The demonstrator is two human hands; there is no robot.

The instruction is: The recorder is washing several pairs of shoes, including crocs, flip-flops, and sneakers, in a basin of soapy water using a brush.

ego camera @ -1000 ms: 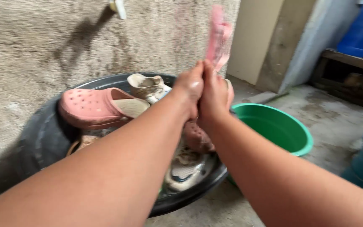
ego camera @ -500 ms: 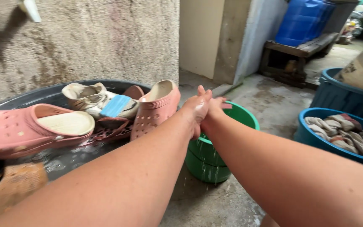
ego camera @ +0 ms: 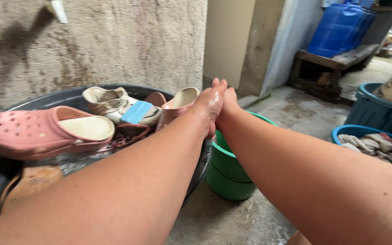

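The person's left hand (ego camera: pixel 210 105) and right hand (ego camera: pixel 227 103) are pressed together palm to palm, fingers straight and pointing up, wet and shiny. Nothing can be seen held between them; whether something thin is caught between the palms cannot be told. Both hands hang over the near rim of a large black basin (ego camera: pixel 201 159), right where it meets a green bucket (ego camera: pixel 232 174) that stands on the concrete floor (ego camera: pixel 232 218) just beside it.

Nearest the hands, inside the basin, a pink clog (ego camera: pixel 178 105) leans on its side with its pale insole showing. Behind it lies a dirty white shoe (ego camera: pixel 110 103) with a light blue patch on it, and farther left a second pink clog (ego camera: pixel 41 132) rests on top of the pile. A brown sandal (ego camera: pixel 28 183) sits low at the left edge, partly hidden by the left forearm.

A rough plastered wall (ego camera: pixel 114 41) rises behind the basin. To the right, well apart, a blue tub (ego camera: pixel 341 131) holds wet cloths (ego camera: pixel 377 145). Farther back a blue drum (ego camera: pixel 336 27) stands on a low wooden bench (ego camera: pixel 336 59).
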